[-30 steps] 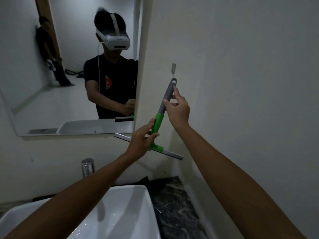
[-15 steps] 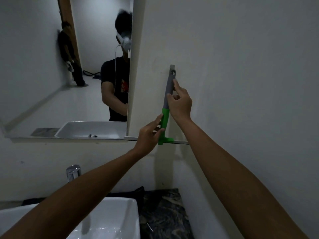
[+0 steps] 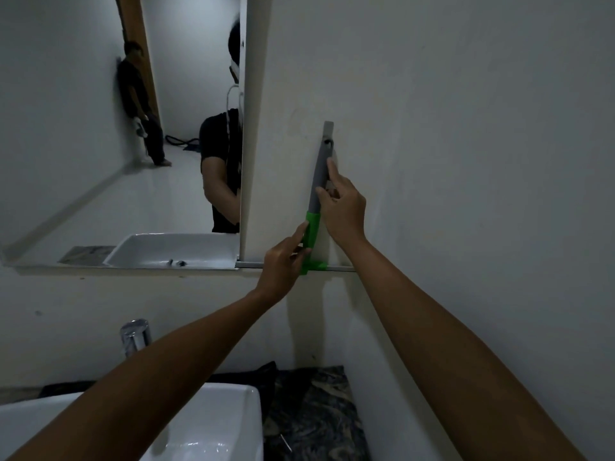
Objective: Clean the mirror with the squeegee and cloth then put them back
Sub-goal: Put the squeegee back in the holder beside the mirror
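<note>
The squeegee [image 3: 320, 168] has a grey handle, a green neck and a long metal blade. It stands upright against the right wall, its handle top at a small wall hook [image 3: 327, 129], its blade level at the bottom. My right hand [image 3: 342, 207] pinches the grey handle near its middle. My left hand [image 3: 284, 261] holds the green neck just above the blade. The mirror [image 3: 119, 128] fills the wall to the left. A dark cloth [image 3: 253, 374] lies on the counter behind the sink.
A white sink [image 3: 213, 424] sits below my arms, with a chrome tap [image 3: 134, 337] behind it. Dark marbled counter [image 3: 316, 410] lies to its right. The mirror reflects me and another person leaning on a wall.
The squeegee went from tilted to upright and rose, so its handle top now sits at the wall hook. Both hands moved up with it. My view shifted right.
</note>
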